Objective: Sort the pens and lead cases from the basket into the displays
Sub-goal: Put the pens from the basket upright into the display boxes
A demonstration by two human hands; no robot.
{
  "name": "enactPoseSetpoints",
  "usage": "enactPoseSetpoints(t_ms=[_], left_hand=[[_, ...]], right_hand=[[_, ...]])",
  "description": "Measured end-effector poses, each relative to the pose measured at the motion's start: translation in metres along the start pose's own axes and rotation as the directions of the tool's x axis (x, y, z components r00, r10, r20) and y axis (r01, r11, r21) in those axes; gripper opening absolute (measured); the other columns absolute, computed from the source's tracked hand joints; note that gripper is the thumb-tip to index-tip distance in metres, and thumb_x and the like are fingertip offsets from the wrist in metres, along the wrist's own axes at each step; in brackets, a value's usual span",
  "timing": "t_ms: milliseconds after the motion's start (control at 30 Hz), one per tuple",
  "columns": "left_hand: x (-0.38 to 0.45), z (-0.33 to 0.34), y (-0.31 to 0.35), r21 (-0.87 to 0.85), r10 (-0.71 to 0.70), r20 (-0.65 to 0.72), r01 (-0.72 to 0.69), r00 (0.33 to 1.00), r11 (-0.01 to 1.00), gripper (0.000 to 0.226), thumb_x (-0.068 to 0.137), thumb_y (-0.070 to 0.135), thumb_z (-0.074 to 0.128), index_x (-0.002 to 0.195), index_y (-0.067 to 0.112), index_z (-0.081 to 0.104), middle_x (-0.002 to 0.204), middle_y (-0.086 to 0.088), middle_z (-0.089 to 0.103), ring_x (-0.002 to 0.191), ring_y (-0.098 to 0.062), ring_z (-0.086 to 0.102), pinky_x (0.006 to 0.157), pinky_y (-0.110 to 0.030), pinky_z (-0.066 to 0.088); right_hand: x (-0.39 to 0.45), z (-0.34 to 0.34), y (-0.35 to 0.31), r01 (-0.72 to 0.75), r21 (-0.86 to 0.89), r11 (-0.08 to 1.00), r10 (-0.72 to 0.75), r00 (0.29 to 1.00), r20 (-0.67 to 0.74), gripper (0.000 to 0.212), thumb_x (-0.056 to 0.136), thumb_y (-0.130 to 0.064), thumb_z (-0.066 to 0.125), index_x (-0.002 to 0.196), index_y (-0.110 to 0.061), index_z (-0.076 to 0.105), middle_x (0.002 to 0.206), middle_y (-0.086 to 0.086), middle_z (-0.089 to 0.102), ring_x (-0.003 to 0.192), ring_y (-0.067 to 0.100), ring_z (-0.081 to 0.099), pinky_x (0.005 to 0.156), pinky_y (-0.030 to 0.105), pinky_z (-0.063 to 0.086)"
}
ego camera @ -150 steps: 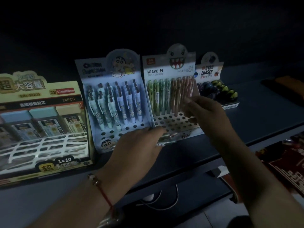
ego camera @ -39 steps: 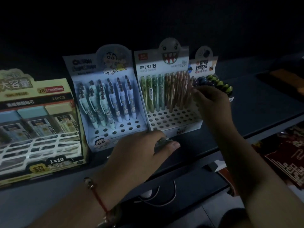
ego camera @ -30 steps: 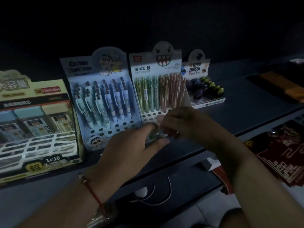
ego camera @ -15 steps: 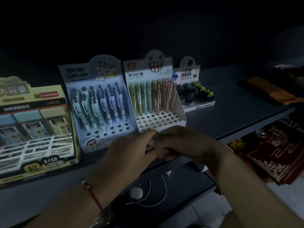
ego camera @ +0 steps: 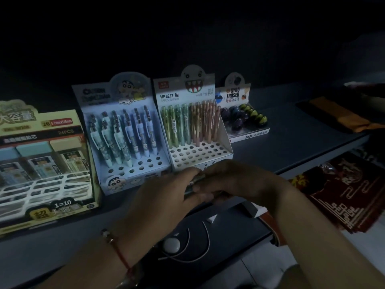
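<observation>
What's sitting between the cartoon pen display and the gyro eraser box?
In the head view, the monster-face pen display stands between the cartoon pen display and the gyro eraser box.

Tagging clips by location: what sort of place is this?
Probably a stationery shop shelf: a pen display, a lead case display marked 24PCS, and a Gyro Eraser box stand side by side.

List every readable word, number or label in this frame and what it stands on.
"MP 8283" and "7": header of the monster display.
"GYRO ERASER": eraser display header; "5531" on its front edge.
"2B", "24PCS", "1=10": lead case box.
Cartoon pen display: title too blurred to read.
Chinese print on the boxes and the red packets: too small or dim.
</observation>
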State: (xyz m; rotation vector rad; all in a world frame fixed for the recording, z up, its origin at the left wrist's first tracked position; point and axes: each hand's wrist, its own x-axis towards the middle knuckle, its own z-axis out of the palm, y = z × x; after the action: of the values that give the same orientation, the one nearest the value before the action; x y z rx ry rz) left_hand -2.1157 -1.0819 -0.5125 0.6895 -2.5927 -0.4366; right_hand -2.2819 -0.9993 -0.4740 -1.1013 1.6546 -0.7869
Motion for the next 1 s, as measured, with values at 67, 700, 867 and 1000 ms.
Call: enactPoseSetpoints(t_ms=[67, 700, 867, 1000], left_hand=[[-0.001, 0.001, 0.001, 0.000, 0.000, 0.005, 0.000, 1.000, 1.000, 0.048, 0.080, 0.074, 0.045, 0.114, 0.042, 0.052, 0.090, 0.018, 0.067, 0.079, 0.002, 0.061, 0.062, -0.023, 0.048], [-0.001, -0.017, -0.001, 0.056, -0.070, -0.078, 0.074, 0.994, 0.996, 0.046, 0.097, 0.058, 0.031, 0.135, 0.040, 0.051, 0.102, 0.014, 0.070, 0.082, -0.003, 0.063, 0.065, -0.020, 0.043], [-0.004, -0.016, 0.001, 0.014, -0.063, -0.064, 0.064, 0.996, 0.998, 0.046, 0.099, 0.052, 0.035, 0.142, 0.040, 0.046, 0.126, 0.015, 0.061, 0.107, -0.005, 0.058, 0.082, -0.020, 0.044], [-0.003, -0.014, 0.000, 0.004, -0.058, -0.062, 0.058, 0.996, 0.998, 0.047, 0.100, 0.046, 0.039, 0.146, 0.038, 0.040, 0.117, 0.017, 0.058, 0.092, -0.001, 0.051, 0.075, -0.016, 0.035]], right_hand=[[0.000, -0.001, 0.001, -0.004, -0.013, 1.000, 0.004, 1.000, -0.004, 0.028, 0.090, -0.018, 0.070, 0.108, 0.002, 0.070, 0.097, 0.021, 0.071, 0.083, 0.015, 0.066, 0.070, 0.019, 0.055], [-0.022, -0.049, 0.007, 0.227, 0.469, 0.854, 0.013, 0.890, -0.456, 0.025, 0.096, -0.028, 0.058, 0.105, -0.006, 0.064, 0.082, 0.005, 0.072, 0.071, 0.011, 0.066, 0.060, 0.019, 0.055], [-0.012, -0.051, 0.011, 0.370, 0.503, 0.781, -0.018, 0.818, -0.575, 0.017, 0.095, -0.023, 0.061, 0.103, -0.008, 0.065, 0.089, 0.005, 0.064, 0.083, 0.014, 0.059, 0.072, 0.023, 0.051], [0.001, -0.042, 0.007, 0.406, 0.340, 0.848, -0.069, 0.720, -0.690, 0.021, 0.097, -0.025, 0.060, 0.110, -0.009, 0.067, 0.097, 0.003, 0.067, 0.089, 0.013, 0.062, 0.081, 0.028, 0.050]])
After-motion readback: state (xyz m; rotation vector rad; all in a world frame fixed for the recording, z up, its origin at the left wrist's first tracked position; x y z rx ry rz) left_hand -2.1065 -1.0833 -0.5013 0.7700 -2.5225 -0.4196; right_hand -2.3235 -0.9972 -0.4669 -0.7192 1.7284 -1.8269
